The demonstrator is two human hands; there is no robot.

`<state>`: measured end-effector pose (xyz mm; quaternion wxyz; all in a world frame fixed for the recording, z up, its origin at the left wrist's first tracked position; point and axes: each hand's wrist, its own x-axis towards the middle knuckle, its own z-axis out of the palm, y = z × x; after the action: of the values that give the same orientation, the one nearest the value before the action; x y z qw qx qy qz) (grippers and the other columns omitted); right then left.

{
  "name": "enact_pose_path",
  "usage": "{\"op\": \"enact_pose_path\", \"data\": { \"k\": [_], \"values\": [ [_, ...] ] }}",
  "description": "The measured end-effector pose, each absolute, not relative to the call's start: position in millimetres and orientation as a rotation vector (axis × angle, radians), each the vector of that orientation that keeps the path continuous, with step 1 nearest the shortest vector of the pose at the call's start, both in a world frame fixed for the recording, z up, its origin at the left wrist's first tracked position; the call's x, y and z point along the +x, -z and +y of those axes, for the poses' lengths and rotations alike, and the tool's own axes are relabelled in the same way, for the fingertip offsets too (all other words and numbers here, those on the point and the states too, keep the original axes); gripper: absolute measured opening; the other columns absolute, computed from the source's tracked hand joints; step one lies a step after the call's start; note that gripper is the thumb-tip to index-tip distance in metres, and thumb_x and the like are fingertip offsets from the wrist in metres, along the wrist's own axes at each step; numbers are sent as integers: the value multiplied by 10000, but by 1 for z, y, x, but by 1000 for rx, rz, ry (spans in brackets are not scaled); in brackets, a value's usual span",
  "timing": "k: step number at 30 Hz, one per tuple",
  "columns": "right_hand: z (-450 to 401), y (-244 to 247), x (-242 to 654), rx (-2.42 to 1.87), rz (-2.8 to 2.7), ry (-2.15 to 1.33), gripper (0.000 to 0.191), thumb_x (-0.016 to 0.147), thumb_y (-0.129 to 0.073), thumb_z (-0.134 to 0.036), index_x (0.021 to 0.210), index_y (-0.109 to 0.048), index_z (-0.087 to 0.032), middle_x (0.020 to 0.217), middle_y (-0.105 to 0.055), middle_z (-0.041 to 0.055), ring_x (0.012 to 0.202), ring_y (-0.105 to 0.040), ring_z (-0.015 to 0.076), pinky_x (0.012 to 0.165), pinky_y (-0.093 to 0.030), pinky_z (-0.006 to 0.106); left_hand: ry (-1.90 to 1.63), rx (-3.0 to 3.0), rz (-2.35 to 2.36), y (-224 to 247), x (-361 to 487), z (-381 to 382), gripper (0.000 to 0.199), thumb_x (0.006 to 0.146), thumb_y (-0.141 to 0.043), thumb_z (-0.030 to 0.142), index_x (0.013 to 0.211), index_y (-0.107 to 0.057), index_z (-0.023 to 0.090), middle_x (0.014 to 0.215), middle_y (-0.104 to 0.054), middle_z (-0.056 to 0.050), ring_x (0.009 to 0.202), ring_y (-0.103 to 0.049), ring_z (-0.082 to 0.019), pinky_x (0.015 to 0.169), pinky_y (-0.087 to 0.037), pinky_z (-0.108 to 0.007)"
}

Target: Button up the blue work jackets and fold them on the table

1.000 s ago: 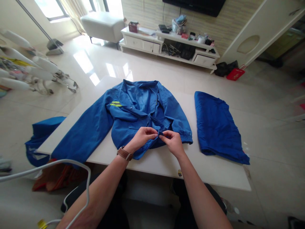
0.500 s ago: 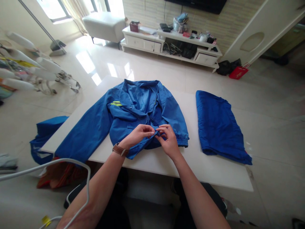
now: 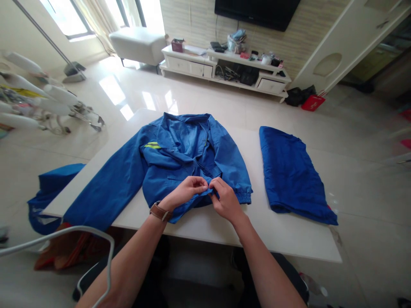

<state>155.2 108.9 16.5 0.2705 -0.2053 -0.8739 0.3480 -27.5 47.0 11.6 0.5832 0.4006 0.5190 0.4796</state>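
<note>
A blue jacket (image 3: pixel 180 158) with a yellow-green stripe on one sleeve lies spread on the white table (image 3: pixel 253 233), its collar pointing away from me. My left hand (image 3: pixel 189 188), with a brown watch strap at the wrist, pinches the jacket's front edge near the hem. Right beside it my right hand (image 3: pixel 224 199) grips the same edge, fingers curled around the cloth. The fingertips almost meet, and whatever small part lies between them is hidden. One sleeve stretches to the table's left edge; the other's elastic cuff rests right of my hands.
A folded blue garment (image 3: pixel 292 171) lies on the table's right side. Another blue cloth (image 3: pixel 54 188) is beyond the left edge. A white cable (image 3: pixel 64 231) loops at lower left. Farther back stand a white TV cabinet (image 3: pixel 189 66) and a grey bench (image 3: pixel 138 45).
The view has tilted up slightly, showing more of the television. My right hand's fingers have curled in closer around the jacket edge; the left keeps its pinch.
</note>
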Motion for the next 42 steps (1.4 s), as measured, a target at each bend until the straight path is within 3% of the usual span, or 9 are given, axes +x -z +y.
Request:
{"op": "enact_pose_path", "data": {
  "k": [13, 27, 37, 42],
  "values": [
    [113, -12, 159, -578, -2468, -813, 164, 855, -576, -64, 933, -572, -208, 924, -594, 38, 823, -565, 195, 736, -428, 292, -1119, 996, 1267, 0, -18, 47, 457, 761, -753, 597, 787, -633, 156, 736, -567, -8, 714, -472, -137, 702, -367, -269],
    [113, -6, 157, -414, -2325, -739, 98, 908, -587, -126, 866, -592, -215, 881, -634, 42, 807, -612, 178, 729, -483, 287, -1205, 891, 1216, -9, -15, 46, 335, 771, -777, 440, 768, -649, 131, 737, -587, -4, 722, -499, -121, 718, -385, -254],
    [115, 0, 158, -520, -2140, -629, 88, 907, -624, -162, 855, -621, -233, 827, -648, 33, 781, -636, 183, 697, -517, 300, -1230, 1018, 1316, -19, -18, 40, 304, 731, -833, 306, 979, -785, 138, 964, -754, -88, 943, -664, -214, 831, -500, -295],
    [117, -2, 156, -575, -2137, -639, 91, 912, -590, -165, 874, -633, -236, 869, -661, 45, 830, -651, 195, 757, -544, 324, -1268, 1153, 1509, -15, -15, 41, 125, 806, -752, 253, 862, -786, 146, 821, -747, -63, 785, -657, -193, 750, -504, -292]
  ]
}}
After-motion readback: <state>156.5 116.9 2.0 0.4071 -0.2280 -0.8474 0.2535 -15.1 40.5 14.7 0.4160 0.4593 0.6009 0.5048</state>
